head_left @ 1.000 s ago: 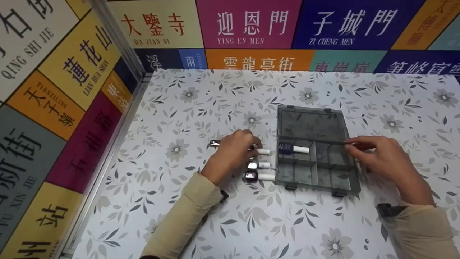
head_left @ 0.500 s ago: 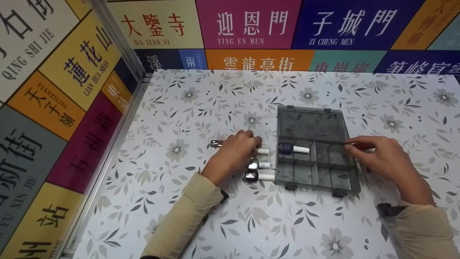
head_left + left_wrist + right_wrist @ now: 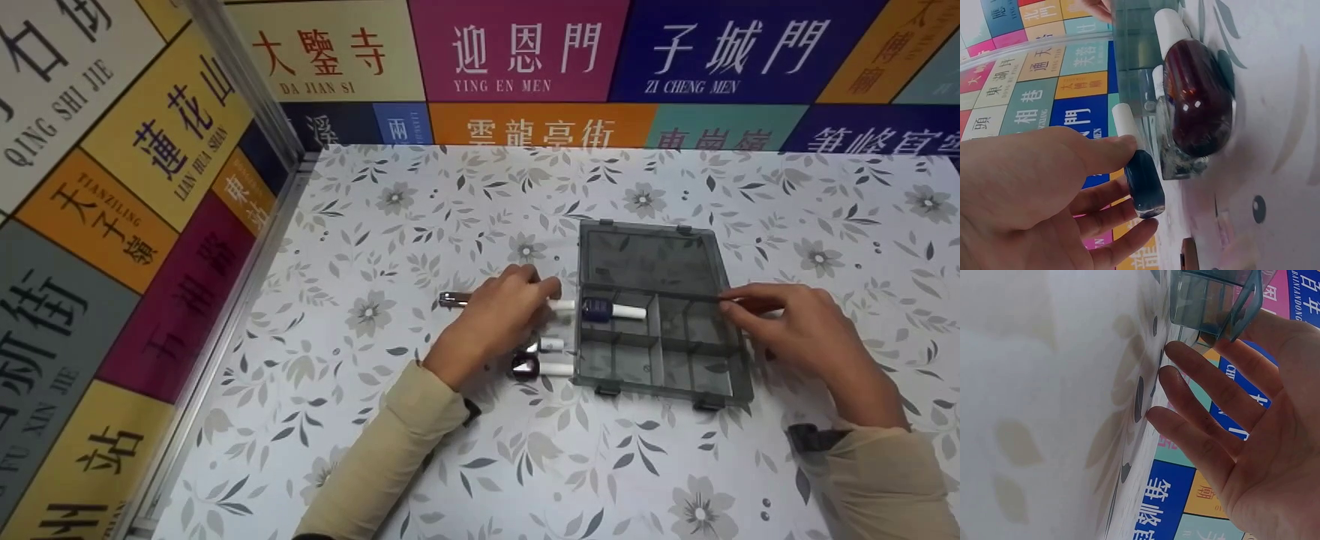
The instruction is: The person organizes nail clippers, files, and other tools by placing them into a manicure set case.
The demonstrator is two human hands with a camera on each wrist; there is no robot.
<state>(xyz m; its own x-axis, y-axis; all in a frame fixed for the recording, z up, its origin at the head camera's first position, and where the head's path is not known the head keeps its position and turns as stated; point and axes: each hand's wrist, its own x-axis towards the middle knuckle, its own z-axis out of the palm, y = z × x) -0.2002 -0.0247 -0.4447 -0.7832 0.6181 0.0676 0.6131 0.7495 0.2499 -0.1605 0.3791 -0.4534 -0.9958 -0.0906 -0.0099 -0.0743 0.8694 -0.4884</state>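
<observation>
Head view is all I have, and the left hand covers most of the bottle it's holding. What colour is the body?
Observer: The left wrist view shows the left hand holding a dark blue bottle.
Operator: Thanks. Beyond the thumb and index finger, I can barely see the right hand's fingers. What are the others doing?
Observer: In the right wrist view, the right hand's other three fingers are extended and hold nothing.

Smooth plastic box [image 3: 649,259], glossy dark-red bottle [image 3: 1199,101], matt cloth sleeve [image 3: 394,446]
</observation>
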